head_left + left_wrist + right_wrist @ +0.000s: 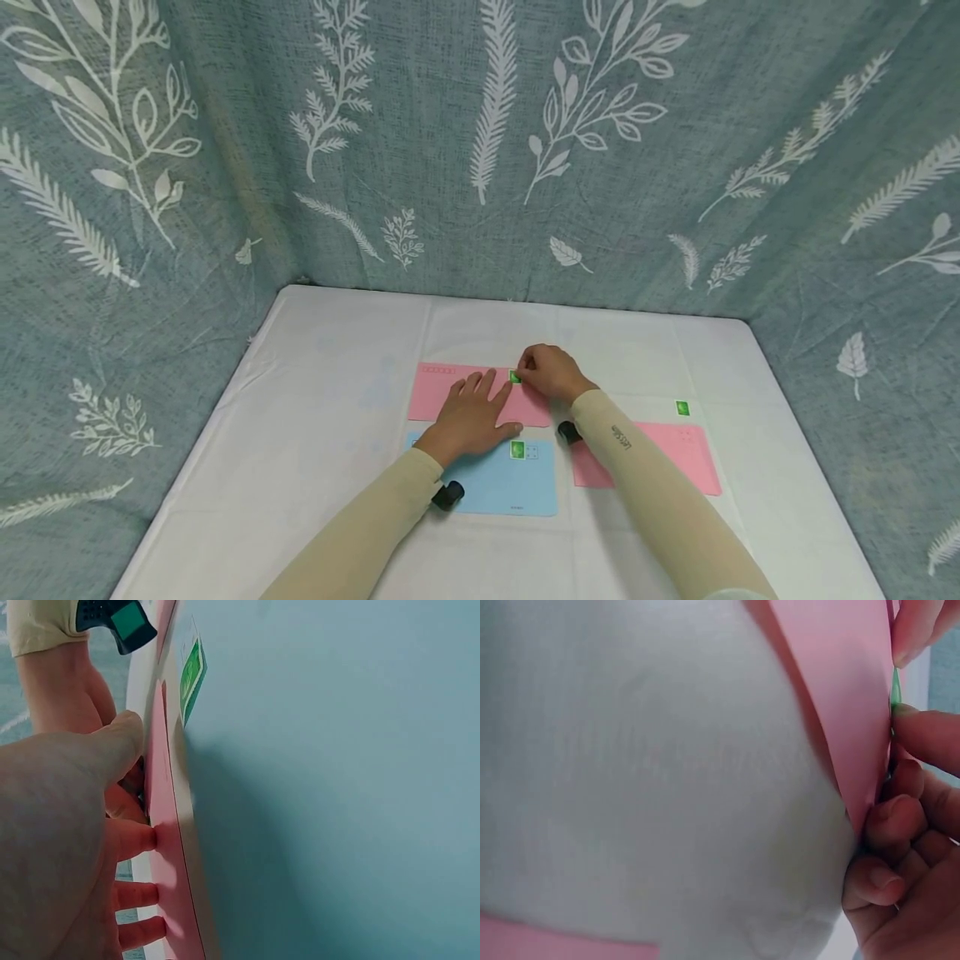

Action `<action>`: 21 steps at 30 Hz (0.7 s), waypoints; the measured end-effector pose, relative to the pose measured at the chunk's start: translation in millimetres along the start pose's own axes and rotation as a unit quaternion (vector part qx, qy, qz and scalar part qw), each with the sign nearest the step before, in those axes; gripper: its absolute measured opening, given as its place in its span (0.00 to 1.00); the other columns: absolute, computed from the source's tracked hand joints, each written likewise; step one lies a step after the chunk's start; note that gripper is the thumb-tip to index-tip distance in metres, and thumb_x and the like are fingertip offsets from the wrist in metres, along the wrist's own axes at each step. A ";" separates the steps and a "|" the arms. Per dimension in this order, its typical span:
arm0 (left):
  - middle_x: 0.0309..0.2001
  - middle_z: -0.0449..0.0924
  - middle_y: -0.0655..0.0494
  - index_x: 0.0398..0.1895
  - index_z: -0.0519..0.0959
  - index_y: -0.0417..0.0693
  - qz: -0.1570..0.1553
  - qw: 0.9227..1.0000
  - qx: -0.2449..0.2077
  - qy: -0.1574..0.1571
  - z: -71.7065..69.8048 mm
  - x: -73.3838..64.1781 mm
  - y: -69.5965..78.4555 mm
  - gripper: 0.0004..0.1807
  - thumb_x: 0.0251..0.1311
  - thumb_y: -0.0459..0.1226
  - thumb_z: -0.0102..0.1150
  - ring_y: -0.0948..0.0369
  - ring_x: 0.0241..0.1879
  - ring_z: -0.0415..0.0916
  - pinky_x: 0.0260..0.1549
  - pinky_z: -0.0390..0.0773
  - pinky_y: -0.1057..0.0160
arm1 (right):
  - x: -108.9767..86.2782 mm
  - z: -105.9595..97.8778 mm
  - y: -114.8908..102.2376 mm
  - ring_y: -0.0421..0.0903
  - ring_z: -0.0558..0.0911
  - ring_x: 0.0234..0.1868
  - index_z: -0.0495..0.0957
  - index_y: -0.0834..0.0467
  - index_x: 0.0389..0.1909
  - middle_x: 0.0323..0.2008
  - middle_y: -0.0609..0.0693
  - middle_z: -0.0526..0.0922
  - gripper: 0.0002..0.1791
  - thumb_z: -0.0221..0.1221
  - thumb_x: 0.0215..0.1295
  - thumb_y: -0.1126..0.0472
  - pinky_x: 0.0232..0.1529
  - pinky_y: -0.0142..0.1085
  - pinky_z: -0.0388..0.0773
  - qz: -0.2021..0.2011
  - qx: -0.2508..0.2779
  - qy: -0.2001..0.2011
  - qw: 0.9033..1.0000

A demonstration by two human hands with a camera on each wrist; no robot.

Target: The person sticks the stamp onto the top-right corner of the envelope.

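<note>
Okay, pinching a rectangular green stamp point(514, 377) in curled right grip point(552, 372) at one corner of a smooth pink envelope point(429, 400); resting splayed left grip point(471, 421) across same paper, partly over flat blue envelope point(491, 487).

Parts I can't make out from here
The left grip point(468, 422) hides some of the far pink envelope point(433, 397); the right sleeve point(647, 473) covers part of the near pink envelope point(688, 460). The bottom print point(517, 507) on the blue envelope point(491, 490) is too small for me to read.
</note>
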State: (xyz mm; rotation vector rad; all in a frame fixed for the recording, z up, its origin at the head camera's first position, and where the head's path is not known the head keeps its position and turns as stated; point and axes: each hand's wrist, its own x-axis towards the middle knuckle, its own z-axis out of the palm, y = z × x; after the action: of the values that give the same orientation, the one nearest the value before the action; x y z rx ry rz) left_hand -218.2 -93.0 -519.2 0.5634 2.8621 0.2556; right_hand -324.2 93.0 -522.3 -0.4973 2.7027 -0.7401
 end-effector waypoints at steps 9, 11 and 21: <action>0.85 0.55 0.42 0.86 0.64 0.52 0.000 1.000 0.001 -0.001 0.0 0.2 -0.3 0.43 0.78 0.65 0.52 0.43 0.81 0.54 0.77 0.58 0.39 | -0.5 -0.5 -1.5 0.44 0.79 0.33 0.85 0.56 0.36 0.30 0.46 0.83 0.10 0.69 0.75 0.55 0.44 0.42 0.78 0.005 0.012 -0.001 1.000; 0.85 0.56 0.42 0.86 0.64 0.52 0.000 1.000 0.003 0.001 0.3 0.3 -0.3 0.43 0.78 0.65 0.52 0.43 0.81 0.55 0.76 0.58 0.39 | 0.5 0.9 -0.5 0.44 0.79 0.33 0.85 0.55 0.36 0.30 0.46 0.83 0.10 0.68 0.77 0.54 0.45 0.43 0.78 0.009 0.010 0.000 1.000; 0.85 0.56 0.42 0.86 0.64 0.52 -0.004 1.000 0.003 -0.005 -2.8 -0.8 1.7 0.43 0.78 0.65 0.53 0.43 0.81 0.55 0.76 0.58 0.39 | -0.9 -3.2 0.2 0.45 0.80 0.34 0.86 0.56 0.36 0.31 0.47 0.84 0.08 0.66 0.77 0.58 0.46 0.43 0.79 -0.006 0.017 -0.003 1.000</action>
State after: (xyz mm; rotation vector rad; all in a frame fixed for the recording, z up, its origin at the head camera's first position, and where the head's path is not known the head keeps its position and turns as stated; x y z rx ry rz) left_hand -217.5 -92.1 -516.0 0.5533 2.8557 0.2426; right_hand -324.7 95.0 -519.7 -0.5073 2.6786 -0.7842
